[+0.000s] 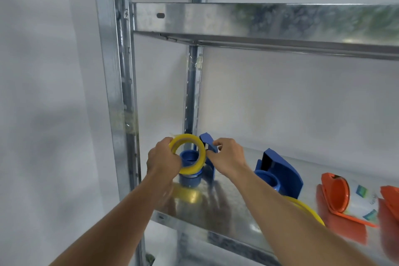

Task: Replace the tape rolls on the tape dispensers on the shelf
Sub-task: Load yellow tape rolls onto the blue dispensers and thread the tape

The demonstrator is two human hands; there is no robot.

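My left hand (163,158) grips a yellow tape roll (195,167) by its left rim, holding it tilted around the top of the blue spool (189,158) of a blue tape dispenser (207,140) at the shelf's far left. My right hand (228,156) pinches at the roll's right rim, beside the dispenser's blue blade end; whether it holds the tape's loose end or the dispenser I cannot tell. A second blue dispenser (280,173) stands to the right. Behind my right forearm lies another yellow tape roll (306,208).
A metal shelf (226,203) carries everything; its upper shelf (259,19) hangs overhead. A steel upright (121,93) stands left of my hands. An orange dispenser (336,198) with a white printed roll lies at right, another orange one (388,203) at the frame's edge.
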